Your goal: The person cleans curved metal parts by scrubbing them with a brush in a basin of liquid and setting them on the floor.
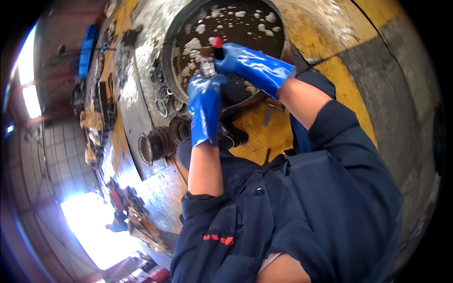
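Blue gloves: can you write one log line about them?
left hand: at silvery piece, grip unclear | right hand: gripping red-tipped handle | below: round tub, dark liquid, pale patches

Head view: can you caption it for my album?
Blue-gloved left hand beside right hand gripping a red-ended handle over a foamy tub.

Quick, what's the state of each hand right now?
Left hand: closed on a shiny metal piece.
Right hand: closed around a red-tipped black handle.
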`<state>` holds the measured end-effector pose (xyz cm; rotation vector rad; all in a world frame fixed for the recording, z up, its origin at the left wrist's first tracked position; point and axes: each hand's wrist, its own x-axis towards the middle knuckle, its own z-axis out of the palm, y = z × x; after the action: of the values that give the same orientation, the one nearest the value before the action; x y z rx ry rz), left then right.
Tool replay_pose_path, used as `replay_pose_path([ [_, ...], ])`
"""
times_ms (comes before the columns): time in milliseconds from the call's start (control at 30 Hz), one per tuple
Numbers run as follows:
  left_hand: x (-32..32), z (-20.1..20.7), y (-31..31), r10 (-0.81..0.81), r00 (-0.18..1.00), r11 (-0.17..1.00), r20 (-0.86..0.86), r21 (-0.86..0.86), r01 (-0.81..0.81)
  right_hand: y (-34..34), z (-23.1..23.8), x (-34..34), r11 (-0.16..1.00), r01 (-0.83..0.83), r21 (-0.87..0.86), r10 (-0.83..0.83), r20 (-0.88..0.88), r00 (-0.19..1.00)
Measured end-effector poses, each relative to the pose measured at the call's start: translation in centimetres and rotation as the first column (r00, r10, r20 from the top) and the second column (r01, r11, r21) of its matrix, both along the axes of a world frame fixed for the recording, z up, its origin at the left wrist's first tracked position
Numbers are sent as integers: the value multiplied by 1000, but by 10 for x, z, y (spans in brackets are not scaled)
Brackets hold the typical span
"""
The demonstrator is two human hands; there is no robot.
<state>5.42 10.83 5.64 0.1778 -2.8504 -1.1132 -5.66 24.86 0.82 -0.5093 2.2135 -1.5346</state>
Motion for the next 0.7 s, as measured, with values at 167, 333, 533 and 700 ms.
replay_pose_path([
  [167, 2, -8, -6, -47, 997, 995, -55, 91, 52, -11, -16, -2, 997, 35, -64, -40, -74, 996],
  [333, 7, -1, -17, -281, 960, 928, -10, -257, 269, -17, -15, 0, 998, 38, -46, -42, -94, 995],
  [533, 6, 3, -7, -280, 959, 908, -31, -332, 254, -16, -7, 2, 998, 55, 2, -55, -59, 997],
  [700, 4, 8, -9, -467, 884, 717, 19, -577, 391, -11, -2, 1, 999, 39, 15, -39, -58, 998],
])
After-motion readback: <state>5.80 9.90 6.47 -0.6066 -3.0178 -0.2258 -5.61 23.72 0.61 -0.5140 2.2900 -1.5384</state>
